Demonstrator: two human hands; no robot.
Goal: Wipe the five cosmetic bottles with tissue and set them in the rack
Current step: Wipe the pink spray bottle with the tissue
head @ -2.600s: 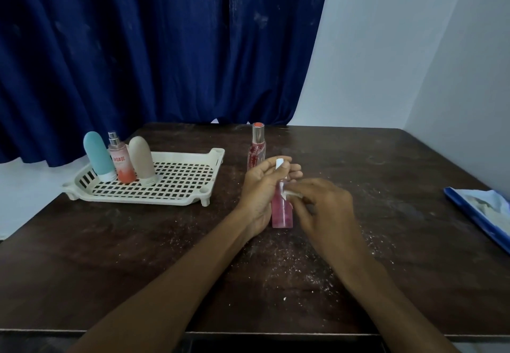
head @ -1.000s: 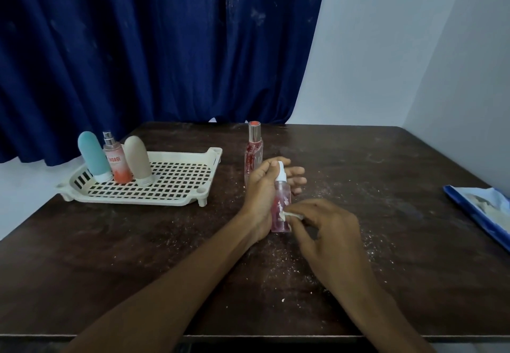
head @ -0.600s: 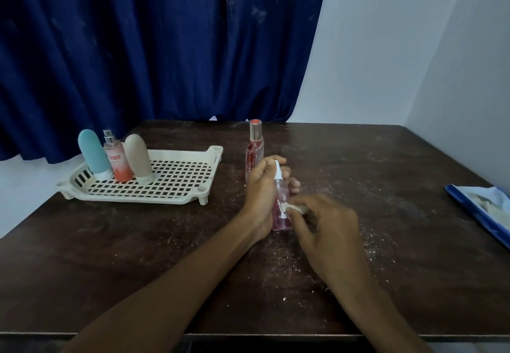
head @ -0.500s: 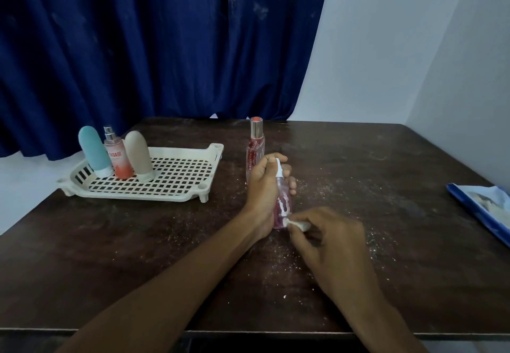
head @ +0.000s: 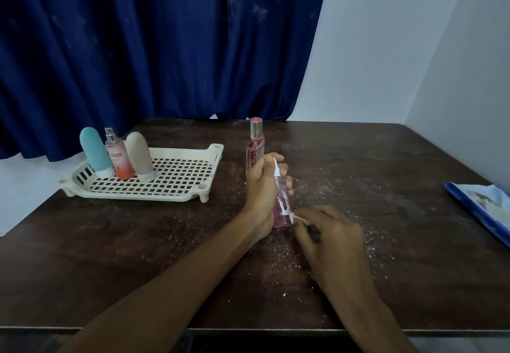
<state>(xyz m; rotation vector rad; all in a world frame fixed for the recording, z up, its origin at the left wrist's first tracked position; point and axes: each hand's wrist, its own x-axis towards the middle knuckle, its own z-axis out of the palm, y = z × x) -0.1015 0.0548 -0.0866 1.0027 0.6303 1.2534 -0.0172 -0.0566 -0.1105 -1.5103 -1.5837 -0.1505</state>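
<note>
- The pink spray bottle [head: 282, 209] stands upright near the middle of the table [head: 386, 176], between the two hands.
- The left hand [head: 262, 184] grips the bottle from its left side. The fingers curl round the upper body just below the white spray head, and the fingertips show on the bottle's right side.
- The right hand [head: 331, 231] lies just right of the bottle's base, its fingers curled. It pinches a small wad of white tissue [head: 298, 218], which touches the lower right side of the bottle.
- The bottle base is at or very near the table surface; contact cannot be confirmed.
- Bottle appearance: a slim, clear body with pink contents, a narrow white spray head on top, and white patches on the lower half of the body.
- A tall red bottle [head: 255, 145] with a silver collar and red cap stands upright on the table, directly behind the left hand.
- The white slotted rack [head: 176, 184] sits on the table, well to the left of the hands.
- Three bottles stand upright in a row at the rack's left end: a teal bottle [head: 95, 152], a pink-orange spray bottle [head: 118, 156] and a beige bottle [head: 139, 156].
- White crumbs [head: 278, 258] are scattered over the dark table around and in front of the hands.
- A blue tissue pack [head: 480, 209] lies at the right edge of the table, well apart from the hands.
</note>
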